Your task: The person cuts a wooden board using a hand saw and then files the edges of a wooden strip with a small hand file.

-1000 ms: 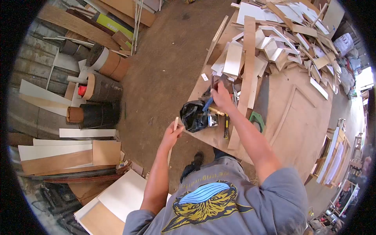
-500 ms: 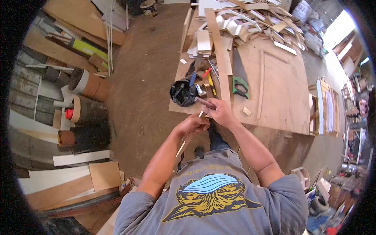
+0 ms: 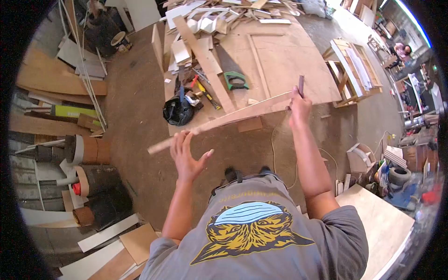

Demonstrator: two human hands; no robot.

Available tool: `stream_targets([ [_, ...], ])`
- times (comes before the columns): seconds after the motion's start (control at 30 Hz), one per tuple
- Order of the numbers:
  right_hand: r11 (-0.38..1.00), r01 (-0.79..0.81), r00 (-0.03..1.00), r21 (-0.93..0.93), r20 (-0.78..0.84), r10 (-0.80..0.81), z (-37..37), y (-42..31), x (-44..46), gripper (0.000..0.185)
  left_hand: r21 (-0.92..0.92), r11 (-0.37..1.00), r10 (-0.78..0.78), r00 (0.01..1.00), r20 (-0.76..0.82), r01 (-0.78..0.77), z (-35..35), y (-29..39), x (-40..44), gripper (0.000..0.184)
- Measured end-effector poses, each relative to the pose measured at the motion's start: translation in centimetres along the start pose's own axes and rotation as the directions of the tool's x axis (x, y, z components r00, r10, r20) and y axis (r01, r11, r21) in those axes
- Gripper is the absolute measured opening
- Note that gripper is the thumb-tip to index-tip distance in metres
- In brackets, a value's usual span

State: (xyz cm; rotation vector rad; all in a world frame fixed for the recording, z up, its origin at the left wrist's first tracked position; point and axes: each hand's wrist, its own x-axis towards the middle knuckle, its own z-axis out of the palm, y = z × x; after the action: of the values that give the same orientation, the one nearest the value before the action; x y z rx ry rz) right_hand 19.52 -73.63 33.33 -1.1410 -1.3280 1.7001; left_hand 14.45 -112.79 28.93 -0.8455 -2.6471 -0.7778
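Observation:
A long, thin wooden strip slants across in front of me, its far left end lower than its right end. My left hand is open, fingers spread and fingertips against the strip near its left part, thumb apart. My right hand is closed at the strip's right end, with a short dark brown stick-like piece standing up out of it. The fingers hide how the strip and the brown piece meet.
Ahead stands a wooden worktable with a green-handled saw, a black plastic bag, a yellow-and-black tool and heaped offcuts. Rolls line the left side. A wooden frame stands right; a cord crosses the floor.
My hands have moved apart, the right one outward to the right with the brown piece, the left one leftward and opened. The strip has swung from pointing toward me to lying across. My view has shifted right.

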Motion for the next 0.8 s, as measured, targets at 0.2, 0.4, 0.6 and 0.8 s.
stream_targets([
  [0.2, 0.979, -0.118, 0.985, 0.166, -0.102, 0.136, -10.3, 0.4, 2.8, 0.021, -0.522, 0.837, -0.190, 0.982, 0.005, 0.165, 2.2, 4.6, -3.2, 0.053],
  [0.4, 0.946, -0.269, 0.944, 0.182, -0.146, 0.297, -18.5, 0.2, 2.3, 0.026, -0.836, 0.073, -0.068, 0.839, 0.540, 0.544, 7.2, 13.7, -0.3, 0.060],
  [0.6, 0.914, -0.374, 0.923, 0.154, -0.032, 0.383, -25.5, 1.1, 2.3, 0.027, -0.811, -0.166, -0.025, 0.820, 0.572, 0.561, 10.4, 20.3, 0.4, 0.048],
  [0.8, 0.928, -0.373, 0.926, 0.007, 0.071, 0.371, -30.6, 2.6, 3.6, 0.028, -0.863, -0.084, 0.005, 0.866, 0.500, 0.498, 9.4, 23.9, -0.9, 0.048],
])
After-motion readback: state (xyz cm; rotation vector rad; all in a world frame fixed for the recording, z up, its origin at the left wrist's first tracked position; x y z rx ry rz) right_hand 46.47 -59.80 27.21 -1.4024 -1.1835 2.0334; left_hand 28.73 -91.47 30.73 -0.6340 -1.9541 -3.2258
